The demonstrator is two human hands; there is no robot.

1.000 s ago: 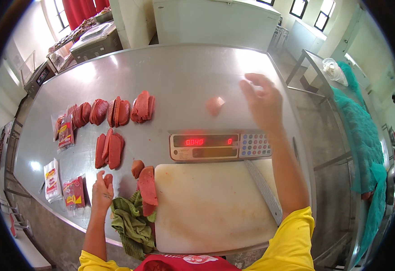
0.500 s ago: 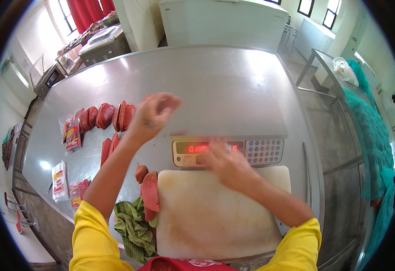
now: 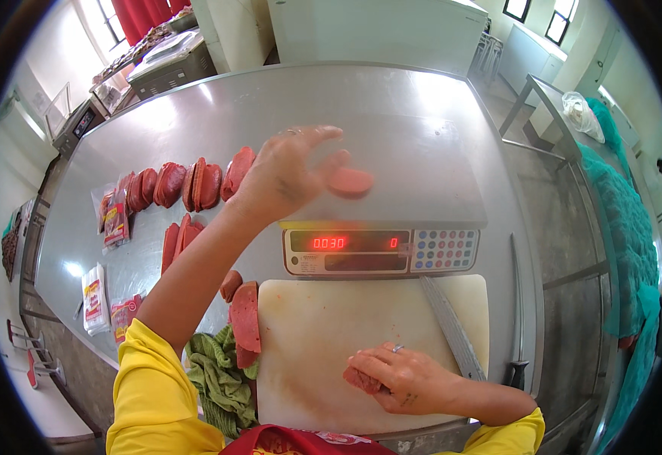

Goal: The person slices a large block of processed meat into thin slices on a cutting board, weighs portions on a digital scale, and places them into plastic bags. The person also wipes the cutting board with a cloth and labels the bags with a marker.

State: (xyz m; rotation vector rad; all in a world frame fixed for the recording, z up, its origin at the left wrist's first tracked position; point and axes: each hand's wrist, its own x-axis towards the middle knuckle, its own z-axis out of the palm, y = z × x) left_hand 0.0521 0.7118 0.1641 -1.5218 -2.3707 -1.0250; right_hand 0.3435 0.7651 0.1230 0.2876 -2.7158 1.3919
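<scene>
The right hand (image 3: 406,381) is curled around a chunk of dark red meat (image 3: 363,381), low over the near part of the white cutting board (image 3: 323,349); a ring (image 3: 397,348) sits on one finger. The left hand (image 3: 289,173) is over the metal plate of the scale (image 3: 441,189), with a round pink slice (image 3: 350,183) on the plate side, just beside the fingertips. Its fingers are blurred, and I cannot tell whether they grip the slice.

Just below the plate, the scale's panel (image 3: 441,250) shows lit red digits (beside a block of round keys). A long knife (image 3: 452,330) lies slanted along the right part of the board, and a sharpening rod (image 3: 518,303) with a black handle lies on the table (image 3: 331,91) to the right.

At the board's left edge are a flat piece of meat (image 3: 246,315), a small end piece (image 3: 230,286) and a crumpled green cloth (image 3: 221,379). Farther left, stacks of red slices (image 3: 170,184) stand in a row, with another stack (image 3: 178,241) nearer, partly hidden by the forearm. Plastic packs (image 3: 96,299) lie beyond them, toward the table's left edge.
</scene>
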